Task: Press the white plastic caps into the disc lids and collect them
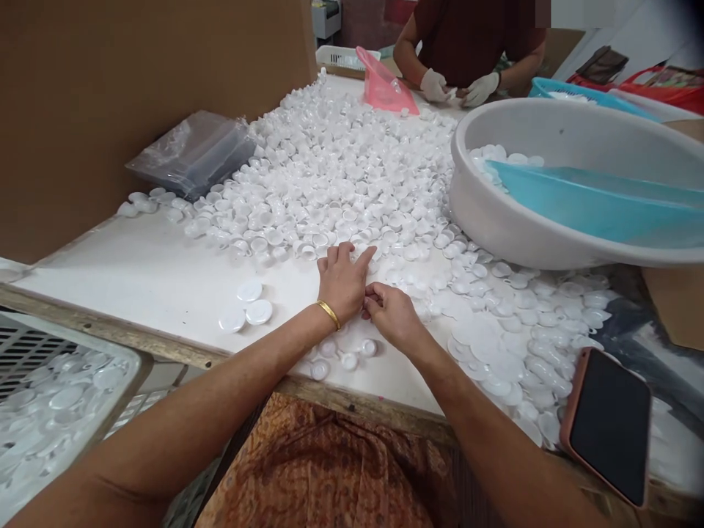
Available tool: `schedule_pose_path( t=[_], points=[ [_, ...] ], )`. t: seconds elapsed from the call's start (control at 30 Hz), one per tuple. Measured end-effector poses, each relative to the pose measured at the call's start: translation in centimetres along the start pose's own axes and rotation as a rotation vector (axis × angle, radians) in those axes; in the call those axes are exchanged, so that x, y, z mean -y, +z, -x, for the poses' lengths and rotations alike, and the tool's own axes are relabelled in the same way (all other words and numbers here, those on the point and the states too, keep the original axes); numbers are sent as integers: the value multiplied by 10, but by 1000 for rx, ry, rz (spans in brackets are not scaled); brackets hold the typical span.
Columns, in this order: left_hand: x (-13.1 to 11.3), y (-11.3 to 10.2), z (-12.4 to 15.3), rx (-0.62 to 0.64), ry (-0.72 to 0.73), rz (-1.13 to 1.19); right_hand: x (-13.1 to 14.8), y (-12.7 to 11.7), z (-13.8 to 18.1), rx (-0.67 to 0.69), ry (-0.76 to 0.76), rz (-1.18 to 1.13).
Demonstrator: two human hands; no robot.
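Observation:
My left hand [344,282], with a gold bangle [328,314] at the wrist, reaches to the near edge of a large heap of small white plastic caps [341,161]. Its fingers are bent but apart, and the thumb stands away; nothing shows in it. Close beside it, my right hand [393,312] is closed in a pinch. Whatever sits between those fingertips is too small or hidden to name. Several small white pieces [349,359] lie below my hands near the table edge. Left of them, three round white lids [250,301] lie flat together.
A grey tub [467,213] holding a blue scoop [583,198] stands right. A phone [608,425] lies at the near right edge, a plastic-wrapped packet [192,150] at left. A white basket [126,381] of pieces stands below left. A gloved person [478,44] works opposite, near a pink scoop [385,84].

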State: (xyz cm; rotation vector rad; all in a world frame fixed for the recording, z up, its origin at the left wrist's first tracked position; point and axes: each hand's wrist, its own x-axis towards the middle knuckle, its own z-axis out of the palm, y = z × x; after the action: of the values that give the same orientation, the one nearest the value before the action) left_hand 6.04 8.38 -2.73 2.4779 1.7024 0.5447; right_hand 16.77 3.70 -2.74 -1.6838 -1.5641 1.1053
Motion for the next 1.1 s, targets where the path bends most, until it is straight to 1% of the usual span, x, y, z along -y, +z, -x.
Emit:
schedule_pose_path(
  t=[0.17, 0.33, 0.43, 0.5, 0.6, 0.67, 0.73, 0.8, 0.83, 0.9, 0.93, 0.97, 1.03, 1.1],
  points=[
    [1, 2, -4, 69, 38, -59, -2, -1, 4, 3, -49, 29],
    [5, 4, -11, 172, 100, -37, 3, -2, 7, -6, -26, 76],
    [9, 5, -13, 241, 132, -14, 7, -3, 9, -12, -16, 176],
    [11, 6, -14, 242, 143, -9, 10, -4, 10, -8, -26, 263],
    [11, 6, -13, 205, 136, -22, 14, -4, 8, 15, -39, 348],
    [9, 6, -12, 182, 135, -39, 17, -4, 6, 46, -24, 344],
    [7, 6, -11, 156, 141, -53, 19, -7, 6, 88, -15, 282],
    [7, 5, -10, 121, 133, -64, 18, -20, 12, 98, -18, 180],
    [9, 3, -9, 104, 119, -72, 16, -31, 17, 89, -16, 124],
    [18, -5, -5, 81, 78, -94, 9, -60, 34, 49, 3, 58],
    [25, -11, -2, 74, 58, -109, 5, -77, 45, 26, 22, 69],
    [34, -18, 1, 73, 40, -123, -1, -93, 57, 1, 43, 124],
    [53, -31, 7, 62, 22, -130, -12, -118, 83, -45, 91, 326],
    [69, -43, 14, 40, -26, -101, -24, -127, 104, -44, 107, 521]
  ],
)
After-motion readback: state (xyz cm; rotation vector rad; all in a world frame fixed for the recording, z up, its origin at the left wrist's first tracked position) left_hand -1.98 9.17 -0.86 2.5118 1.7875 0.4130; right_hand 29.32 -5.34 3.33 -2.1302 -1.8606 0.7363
